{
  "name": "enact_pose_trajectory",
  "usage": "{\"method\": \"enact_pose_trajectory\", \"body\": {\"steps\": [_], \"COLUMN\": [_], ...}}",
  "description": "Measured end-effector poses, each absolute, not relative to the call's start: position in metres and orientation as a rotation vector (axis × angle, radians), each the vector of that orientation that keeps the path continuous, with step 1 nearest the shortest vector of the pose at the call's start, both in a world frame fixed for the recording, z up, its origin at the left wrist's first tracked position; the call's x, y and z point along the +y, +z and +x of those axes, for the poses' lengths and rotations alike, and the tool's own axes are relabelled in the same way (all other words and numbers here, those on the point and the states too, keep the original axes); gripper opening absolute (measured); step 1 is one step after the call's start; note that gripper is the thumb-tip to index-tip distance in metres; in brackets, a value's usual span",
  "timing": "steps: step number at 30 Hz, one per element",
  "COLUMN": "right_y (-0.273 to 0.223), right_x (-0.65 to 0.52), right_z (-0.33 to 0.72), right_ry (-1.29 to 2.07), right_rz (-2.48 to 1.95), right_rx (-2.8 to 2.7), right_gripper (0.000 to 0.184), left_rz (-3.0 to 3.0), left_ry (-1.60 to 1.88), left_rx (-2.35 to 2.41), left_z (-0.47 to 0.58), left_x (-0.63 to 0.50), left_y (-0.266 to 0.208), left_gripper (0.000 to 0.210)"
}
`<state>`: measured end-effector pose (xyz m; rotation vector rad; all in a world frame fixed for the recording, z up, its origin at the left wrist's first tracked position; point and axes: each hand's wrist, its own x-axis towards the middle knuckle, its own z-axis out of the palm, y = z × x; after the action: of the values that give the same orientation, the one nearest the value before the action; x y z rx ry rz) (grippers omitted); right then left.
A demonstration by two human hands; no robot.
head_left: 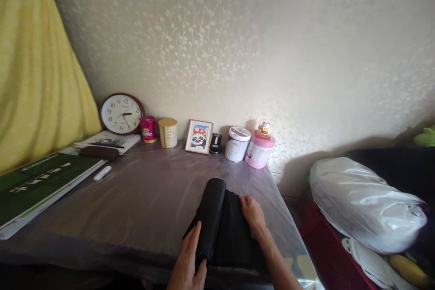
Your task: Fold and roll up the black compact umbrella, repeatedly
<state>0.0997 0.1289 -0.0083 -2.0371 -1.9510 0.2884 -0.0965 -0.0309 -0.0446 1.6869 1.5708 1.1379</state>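
Observation:
A thick black roll point(211, 217) of thin, soft sheet, perhaps plastic bags, lies at the table's near edge, pointing away from me. From its right side a flat black flap point(234, 235) spreads over the table. My left hand point(190, 258) is closed round the near end of the roll, fingers along its left side and thumb at the end. At the flap's far right corner, my right hand point(252, 213) pinches the edge between thumb and curled fingers.
Along the wall stand a clock point(122, 113), a pink tin point(148, 129), a yellow can point(168, 133), a framed panda picture point(199, 136), a white tub point(238, 144) and a pink tub point(260, 150). Left lies a green book point(47, 186); right, a white plastic bag point(363, 204) sits beyond the table edge.

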Motion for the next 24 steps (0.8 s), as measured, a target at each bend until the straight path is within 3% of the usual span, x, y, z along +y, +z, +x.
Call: {"method": "enact_pose_trajectory", "body": {"steps": [7,17,24], "right_y": [-0.007,-0.018,0.006], "right_x": [0.12,0.119,0.117], "right_z": [0.109,0.111,0.095], "right_ry": [0.085,0.434,0.683], "right_rz": [-2.219,-1.788,-1.558], "right_rx": [-2.012,-1.733,-1.557], "right_gripper": [0.027,0.029,0.039], "left_rz": [1.708,1.866,1.896], "left_ry": [1.11,0.998,0.895], "left_rx": [1.597,1.678,1.741], "left_z": [-0.095,-0.092,-0.089], "left_x": [-0.029,-0.028,-0.029], "left_y": [-0.047,-0.055,-0.053], "left_gripper": [0.064,0.071,0.073]}}
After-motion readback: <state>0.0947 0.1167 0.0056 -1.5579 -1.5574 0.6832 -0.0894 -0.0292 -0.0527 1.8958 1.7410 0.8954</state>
